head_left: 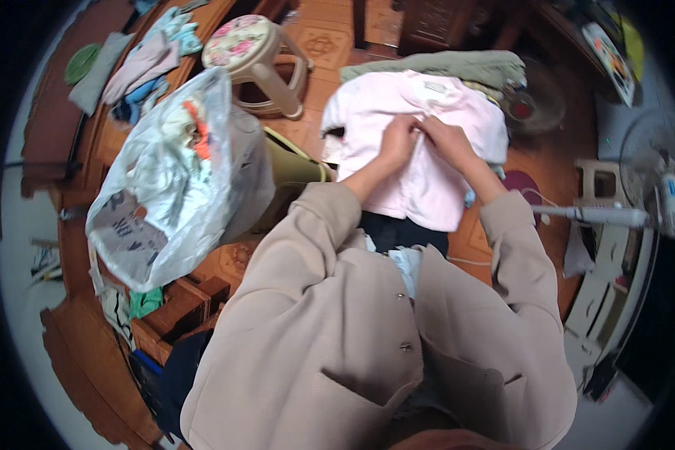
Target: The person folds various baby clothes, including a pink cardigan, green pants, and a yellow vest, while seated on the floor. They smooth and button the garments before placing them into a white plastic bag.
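A small pale pink front-opening garment [371, 107] lies spread out before me, its collar end away from me and its sleeves out to the sides. My left hand [399, 140] and my right hand [445, 142] meet at the front edge just below the neckline, fingertips pinching the fabric there. The fingers partly hide whatever fastening lies beneath them. A pale label patch [436, 90] shows inside the collar. Behind the collar rests a folded olive-green cloth item [439, 63].
At left, a white plastic bag [247, 152] holds clothes, beside a yellow-green bin [292, 160]. A floral-topped plastic stool [242, 42] stands beyond. More clothes [146, 62] lie on wooden furniture at far left. Right are an electric fan [666, 185] and a beige stool [599, 180].
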`<act>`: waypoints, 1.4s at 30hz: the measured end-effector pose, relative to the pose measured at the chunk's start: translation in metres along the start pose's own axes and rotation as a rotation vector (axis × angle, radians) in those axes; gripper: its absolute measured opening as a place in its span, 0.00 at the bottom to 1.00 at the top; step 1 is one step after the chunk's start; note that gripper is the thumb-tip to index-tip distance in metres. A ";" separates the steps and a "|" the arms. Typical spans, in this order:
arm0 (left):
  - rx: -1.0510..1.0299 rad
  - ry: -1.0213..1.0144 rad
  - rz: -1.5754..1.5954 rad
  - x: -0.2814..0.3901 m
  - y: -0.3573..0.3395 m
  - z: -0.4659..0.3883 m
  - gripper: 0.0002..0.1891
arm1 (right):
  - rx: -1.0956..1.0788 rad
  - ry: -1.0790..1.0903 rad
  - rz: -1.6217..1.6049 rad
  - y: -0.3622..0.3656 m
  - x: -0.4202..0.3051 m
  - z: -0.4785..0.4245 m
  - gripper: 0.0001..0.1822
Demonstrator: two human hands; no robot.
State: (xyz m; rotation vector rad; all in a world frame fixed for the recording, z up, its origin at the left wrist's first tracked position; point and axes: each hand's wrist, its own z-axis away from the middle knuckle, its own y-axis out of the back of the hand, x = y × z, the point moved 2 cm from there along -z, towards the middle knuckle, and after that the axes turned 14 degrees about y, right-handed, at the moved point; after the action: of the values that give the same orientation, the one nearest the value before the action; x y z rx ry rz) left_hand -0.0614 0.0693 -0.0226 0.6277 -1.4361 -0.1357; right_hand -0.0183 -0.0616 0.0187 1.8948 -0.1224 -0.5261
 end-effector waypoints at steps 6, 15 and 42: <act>-0.139 0.138 -0.070 0.004 0.004 -0.008 0.05 | 0.117 -0.204 -0.195 -0.002 0.002 -0.002 0.09; -0.295 0.679 0.606 -0.012 0.000 -0.024 0.06 | -0.084 -0.087 0.060 -0.001 0.007 -0.011 0.07; -0.120 0.235 0.063 -0.017 0.002 0.002 0.11 | -0.295 -0.034 0.014 0.010 0.003 -0.031 0.09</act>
State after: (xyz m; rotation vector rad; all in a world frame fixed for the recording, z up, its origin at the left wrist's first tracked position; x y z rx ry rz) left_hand -0.0665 0.0780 -0.0365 0.4824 -1.2092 -0.0948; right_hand -0.0013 -0.0399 0.0355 1.5975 -0.0751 -0.5360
